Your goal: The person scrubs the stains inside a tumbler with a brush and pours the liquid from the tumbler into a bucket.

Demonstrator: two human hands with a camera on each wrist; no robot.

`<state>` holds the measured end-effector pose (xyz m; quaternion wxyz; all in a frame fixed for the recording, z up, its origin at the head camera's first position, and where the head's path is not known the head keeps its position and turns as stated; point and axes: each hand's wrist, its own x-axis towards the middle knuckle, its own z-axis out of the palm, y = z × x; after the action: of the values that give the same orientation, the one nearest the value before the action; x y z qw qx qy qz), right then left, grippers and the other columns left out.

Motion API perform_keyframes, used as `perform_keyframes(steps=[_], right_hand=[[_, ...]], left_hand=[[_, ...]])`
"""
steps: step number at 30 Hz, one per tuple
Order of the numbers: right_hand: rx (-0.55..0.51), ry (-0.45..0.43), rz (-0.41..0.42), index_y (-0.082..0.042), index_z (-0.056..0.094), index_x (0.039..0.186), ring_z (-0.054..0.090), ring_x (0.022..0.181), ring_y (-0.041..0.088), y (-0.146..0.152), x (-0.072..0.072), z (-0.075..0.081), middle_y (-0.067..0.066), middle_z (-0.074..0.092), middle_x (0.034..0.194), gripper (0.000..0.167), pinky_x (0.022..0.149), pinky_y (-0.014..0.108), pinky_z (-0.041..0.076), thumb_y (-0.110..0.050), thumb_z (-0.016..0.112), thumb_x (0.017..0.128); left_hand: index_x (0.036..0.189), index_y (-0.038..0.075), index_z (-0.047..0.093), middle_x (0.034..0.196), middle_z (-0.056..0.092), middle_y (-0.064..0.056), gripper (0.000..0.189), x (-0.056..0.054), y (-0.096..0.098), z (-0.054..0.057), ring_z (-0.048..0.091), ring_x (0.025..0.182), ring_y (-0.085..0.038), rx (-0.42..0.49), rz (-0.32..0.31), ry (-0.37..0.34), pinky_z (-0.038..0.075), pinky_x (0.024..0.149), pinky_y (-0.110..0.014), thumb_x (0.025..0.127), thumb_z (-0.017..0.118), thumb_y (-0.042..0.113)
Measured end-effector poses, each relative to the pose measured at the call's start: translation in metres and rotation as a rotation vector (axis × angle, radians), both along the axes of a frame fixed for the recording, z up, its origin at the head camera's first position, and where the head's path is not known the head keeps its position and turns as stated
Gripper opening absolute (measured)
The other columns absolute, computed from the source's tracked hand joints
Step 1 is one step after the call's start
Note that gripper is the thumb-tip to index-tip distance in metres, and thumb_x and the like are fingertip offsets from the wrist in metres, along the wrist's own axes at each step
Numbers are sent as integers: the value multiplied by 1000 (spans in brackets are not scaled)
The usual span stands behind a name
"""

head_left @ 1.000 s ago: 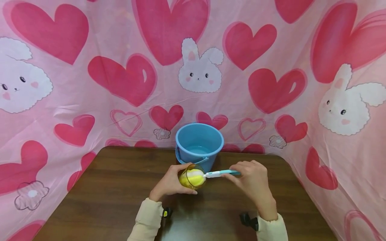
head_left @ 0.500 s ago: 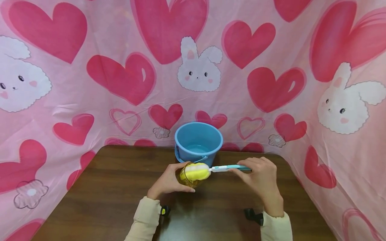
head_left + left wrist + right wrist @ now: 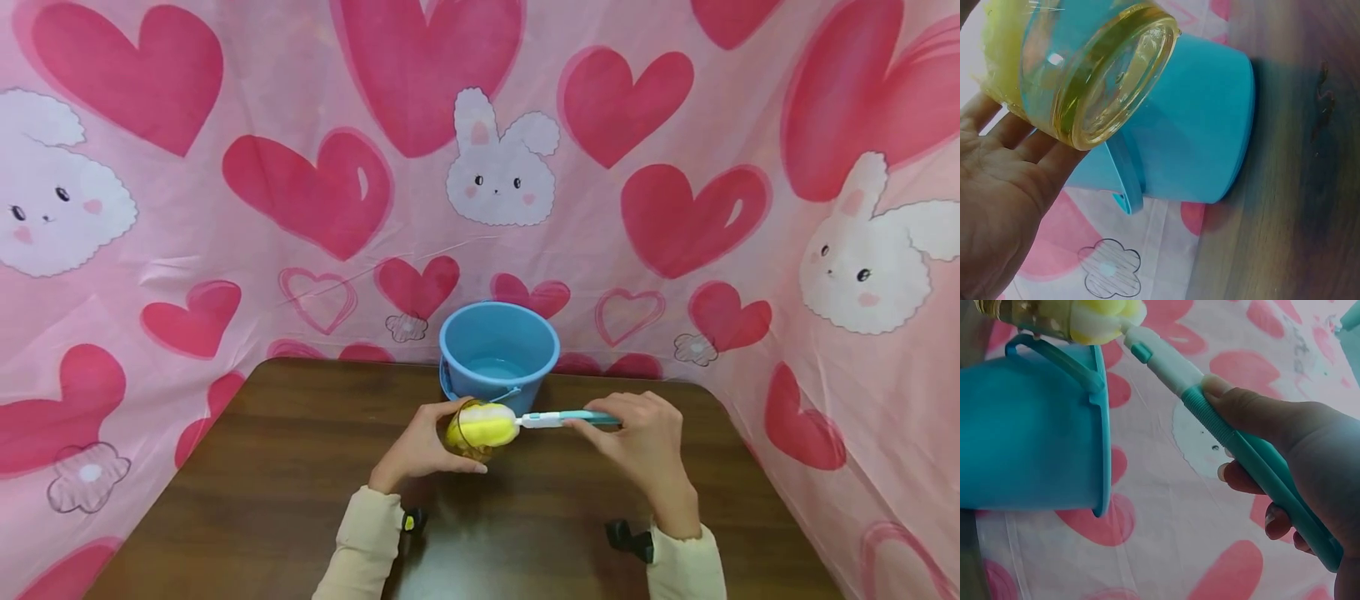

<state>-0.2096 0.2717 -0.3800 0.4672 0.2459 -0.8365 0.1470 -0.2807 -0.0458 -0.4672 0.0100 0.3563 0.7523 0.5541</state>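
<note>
My left hand grips a transparent amber glass, tipped on its side with the mouth toward the right. In the left wrist view its thick base faces the camera, and the fingers lie under its wall. My right hand holds a cup brush by its teal handle, thumb pressed along the white-teal joint. The brush's yellow and white sponge head is partly inside the glass, its rear part showing outside the rim. Both hands are raised over the table, in front of a blue bucket.
The bucket stands near the back of the dark wooden table, its handle hanging at the front, close behind the glass. A pink cloth with hearts and rabbits hangs around the table's back and sides.
A second ago the sponge sat deeper in the glass. My right hand drew the brush out rightward, then moved it slightly back left. My left hand keeps its grip on the glass.
</note>
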Motion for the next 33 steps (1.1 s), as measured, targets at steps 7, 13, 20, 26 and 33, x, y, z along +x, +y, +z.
perform_keyframes(steps=[7, 13, 20, 26, 33], right_hand=[[41, -3, -3, -14, 79, 76, 58, 53, 13, -7, 1, 1, -3, 71, 66, 67, 52, 32, 45, -74, 53, 88], [76, -8, 14, -12, 79, 77, 58, 54, 12, -11, -3, 1, -2, 71, 67, 67, 55, 31, 45, -72, 52, 90], [59, 106, 55, -11, 81, 82, 68, 62, 18, -6, -5, 4, 3, 76, 75, 61, 59, 34, 47, -66, 56, 93], [73, 183, 66, -8, 80, 83, 67, 61, 20, -8, -3, 6, 5, 76, 75, 60, 62, 37, 47, -60, 55, 96], [145, 85, 38, -11, 79, 80, 66, 61, 14, -16, 5, 5, -1, 74, 71, 36, 59, 34, 46, -47, 85, 77]], left_hand=[[138, 29, 61, 129, 66, 11, 78, -1, 3, 1, 60, 117, -17, 0, 20, 13, 54, 100, -37, 69, 96, 18], [138, 26, 61, 127, 67, 10, 79, -2, -2, 3, 60, 114, -18, -14, 27, 20, 55, 97, -35, 67, 97, 23], [137, 26, 62, 127, 67, 10, 81, -4, -8, 3, 61, 114, -16, -47, 28, 34, 54, 99, -34, 65, 98, 27], [136, 24, 63, 126, 67, 10, 80, -3, -8, 2, 61, 114, -15, -47, 35, 45, 53, 100, -34, 64, 98, 29], [140, 20, 61, 129, 67, 7, 82, 0, -6, 0, 60, 114, -18, -48, 48, 52, 55, 97, -35, 67, 97, 27]])
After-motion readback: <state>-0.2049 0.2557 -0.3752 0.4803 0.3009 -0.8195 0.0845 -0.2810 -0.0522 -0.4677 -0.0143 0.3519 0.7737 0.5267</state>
